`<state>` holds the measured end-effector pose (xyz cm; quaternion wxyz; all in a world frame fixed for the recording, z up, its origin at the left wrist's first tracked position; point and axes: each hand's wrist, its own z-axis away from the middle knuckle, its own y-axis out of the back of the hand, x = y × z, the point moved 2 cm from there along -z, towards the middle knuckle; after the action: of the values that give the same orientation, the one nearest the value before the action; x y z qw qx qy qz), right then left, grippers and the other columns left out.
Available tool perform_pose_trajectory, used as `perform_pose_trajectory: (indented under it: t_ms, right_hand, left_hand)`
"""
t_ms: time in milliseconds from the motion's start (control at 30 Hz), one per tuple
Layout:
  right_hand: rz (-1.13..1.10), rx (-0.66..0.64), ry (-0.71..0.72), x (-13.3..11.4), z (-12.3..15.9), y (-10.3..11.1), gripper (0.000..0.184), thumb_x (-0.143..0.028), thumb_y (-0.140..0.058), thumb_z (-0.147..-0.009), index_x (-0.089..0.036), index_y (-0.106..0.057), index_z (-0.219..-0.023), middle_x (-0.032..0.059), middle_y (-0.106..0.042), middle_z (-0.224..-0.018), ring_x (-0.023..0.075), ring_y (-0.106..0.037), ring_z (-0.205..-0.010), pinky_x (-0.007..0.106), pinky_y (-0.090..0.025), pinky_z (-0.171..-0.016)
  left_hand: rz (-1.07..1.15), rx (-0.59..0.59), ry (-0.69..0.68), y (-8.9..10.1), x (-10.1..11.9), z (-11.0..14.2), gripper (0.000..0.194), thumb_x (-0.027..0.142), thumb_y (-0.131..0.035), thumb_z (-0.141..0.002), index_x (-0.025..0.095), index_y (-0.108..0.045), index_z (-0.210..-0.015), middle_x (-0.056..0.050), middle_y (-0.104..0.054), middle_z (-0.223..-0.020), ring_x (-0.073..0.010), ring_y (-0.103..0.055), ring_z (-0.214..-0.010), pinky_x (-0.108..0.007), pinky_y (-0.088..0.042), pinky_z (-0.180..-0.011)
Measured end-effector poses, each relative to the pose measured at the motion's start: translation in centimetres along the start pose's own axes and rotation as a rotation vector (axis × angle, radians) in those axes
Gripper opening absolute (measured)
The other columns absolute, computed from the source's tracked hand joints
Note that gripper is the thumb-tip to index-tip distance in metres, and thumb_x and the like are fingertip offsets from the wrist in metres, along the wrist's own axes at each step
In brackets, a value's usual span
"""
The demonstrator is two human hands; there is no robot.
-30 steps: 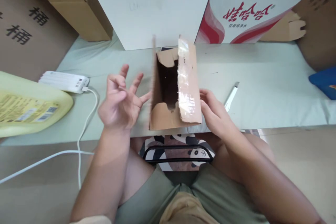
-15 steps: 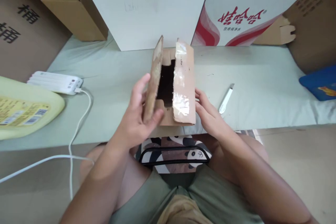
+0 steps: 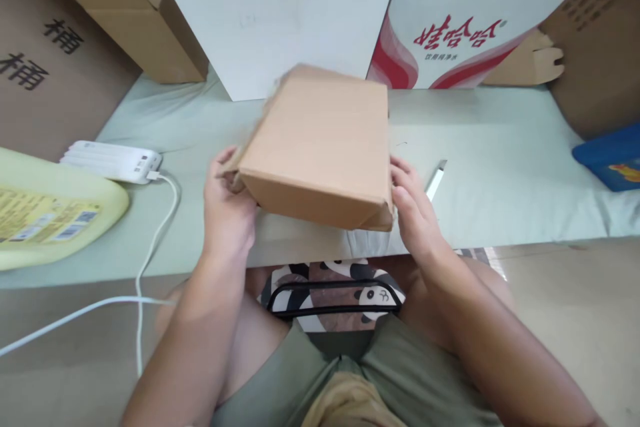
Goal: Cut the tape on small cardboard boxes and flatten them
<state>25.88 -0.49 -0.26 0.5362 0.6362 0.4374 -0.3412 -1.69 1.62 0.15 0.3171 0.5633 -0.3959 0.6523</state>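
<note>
A brown cardboard box (image 3: 320,140) is tilted over in front of me, a plain side facing up and its opening turned out of sight. My left hand (image 3: 227,203) is closed on a flap at the box's left edge. At the lower right corner, my right hand (image 3: 413,203) has its fingers curled against the side, the fingertips partly hidden behind the cardboard. A white utility knife (image 3: 436,180) lies on the green cloth just beyond my right hand, its blade end pointing away from me.
A white box (image 3: 290,20) and a red-and-white carton (image 3: 450,33) stand at the back. To the left are a white power bank (image 3: 113,160) with a cable, and a pale yellow bottle (image 3: 60,210). A blue packet (image 3: 610,157) sits far right on the green cloth (image 3: 500,147).
The box has been turned over leftwards: its open top with taped flaps faced up before, and now a plain side does. My left hand moved left with the flap.
</note>
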Motion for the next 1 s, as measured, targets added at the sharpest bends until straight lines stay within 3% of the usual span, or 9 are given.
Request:
perform_pose_trajectory:
  t_ms: [67, 167, 267, 367, 500, 600, 700, 867, 1000]
  right_hand:
    - [-0.083, 0.005, 0.016, 0.3, 0.1, -0.1, 0.073, -0.081, -0.033, -0.097, -0.032, -0.059, -0.145, 0.0085, -0.054, -0.158, 0.0346, -0.042, -0.156, 0.058, -0.038, -0.127]
    - [-0.231, 0.006, 0.059, 0.5, 0.2, -0.4, 0.081, -0.084, -0.024, -0.095, -0.033, -0.052, -0.151, 0.0076, -0.056, -0.157, 0.0372, -0.042, -0.155, 0.06, -0.039, -0.125]
    - [-0.248, -0.005, 0.104, 0.0, 0.5, -0.3, 0.096, -0.096, -0.025, -0.085, -0.035, -0.042, -0.157, 0.0079, -0.051, -0.161, 0.0379, -0.038, -0.158, 0.059, -0.039, -0.126]
    - [-0.129, -0.112, 0.045, -0.6, 1.0, -0.3, 0.106, -0.094, -0.055, -0.077, -0.032, -0.035, -0.161, 0.0134, -0.054, -0.158, 0.0389, -0.044, -0.153, 0.06, -0.04, -0.124]
    - [-0.109, -0.157, -0.035, -1.2, 1.1, -0.5, 0.081, -0.071, -0.077, -0.08, -0.022, -0.056, -0.141, 0.0166, -0.072, -0.127, 0.0374, -0.067, -0.126, 0.058, -0.054, -0.109]
    - [-0.143, -0.103, -0.065, -1.2, 0.9, -0.7, 0.052, -0.054, -0.079, -0.082, -0.022, -0.063, -0.119, 0.014, -0.075, -0.117, 0.0332, -0.073, -0.109, 0.052, -0.062, -0.094]
    - [-0.11, -0.002, -0.083, -1.0, 0.7, -0.6, 0.045, -0.043, -0.077, -0.08, -0.024, -0.06, -0.117, 0.0116, -0.076, -0.115, 0.0309, -0.074, -0.103, 0.048, -0.063, -0.086]
    - [-0.099, 0.086, -0.111, -0.8, 0.6, -0.2, 0.046, -0.049, -0.074, -0.083, -0.025, -0.059, -0.12, 0.011, -0.076, -0.118, 0.0317, -0.072, -0.109, 0.048, -0.062, -0.089]
    - [-0.171, 0.117, -0.097, -0.6, 0.4, 0.3, 0.049, -0.066, -0.058, -0.091, -0.027, -0.063, -0.121, 0.0106, -0.074, -0.119, 0.0344, -0.068, -0.122, 0.052, -0.059, -0.1]
  left_hand:
    - [-0.127, -0.005, -0.097, 0.3, -0.2, -0.2, 0.042, 0.017, -0.086, -0.058, 0.027, -0.07, -0.096, -0.003, -0.073, -0.121, -0.0243, -0.071, -0.118, -0.028, -0.062, -0.083]
    - [-0.195, -0.084, -0.078, 0.6, -0.9, -0.5, 0.035, 0.018, -0.081, -0.064, 0.025, -0.071, -0.097, -0.004, -0.076, -0.114, -0.0254, -0.072, -0.116, -0.032, -0.062, -0.09]
    - [-0.062, -0.047, 0.005, 0.7, -1.3, -0.7, 0.046, 0.018, -0.082, -0.065, 0.027, -0.066, -0.107, -0.002, -0.075, -0.105, -0.0211, -0.075, -0.095, -0.026, -0.061, -0.071]
    - [0.029, 0.008, 0.148, 0.3, -1.1, -0.5, 0.053, 0.015, -0.08, -0.065, 0.027, -0.062, -0.113, 0.003, -0.069, -0.08, -0.0142, -0.066, -0.06, -0.021, -0.046, -0.045]
    - [0.065, -0.024, 0.224, -0.5, -0.1, 0.1, 0.061, 0.01, -0.071, -0.06, 0.027, -0.06, -0.118, 0.009, -0.054, -0.058, -0.0108, -0.049, -0.041, -0.019, -0.029, -0.033]
    - [0.098, -0.086, 0.239, -0.7, 0.5, 0.4, 0.063, 0.008, -0.066, -0.058, 0.029, -0.059, -0.117, 0.008, -0.059, -0.064, -0.0121, -0.052, -0.045, -0.02, -0.034, -0.035]
    - [0.131, -0.082, 0.209, -0.4, 0.7, 0.2, 0.063, 0.007, -0.07, -0.059, 0.03, -0.058, -0.116, 0.005, -0.069, -0.08, -0.0134, -0.062, -0.06, -0.021, -0.046, -0.046]
    - [0.276, -0.22, 0.196, 0.0, 0.5, -0.4, 0.054, 0.012, -0.073, -0.063, 0.03, -0.057, -0.113, 0.006, -0.069, -0.084, -0.0113, -0.065, -0.065, -0.021, -0.051, -0.057]
    - [0.287, -0.183, 0.147, 0.6, 0.7, -0.8, 0.038, 0.011, -0.071, -0.064, 0.025, -0.068, -0.099, 0.005, -0.068, -0.075, -0.0098, -0.06, -0.059, -0.02, -0.046, -0.052]
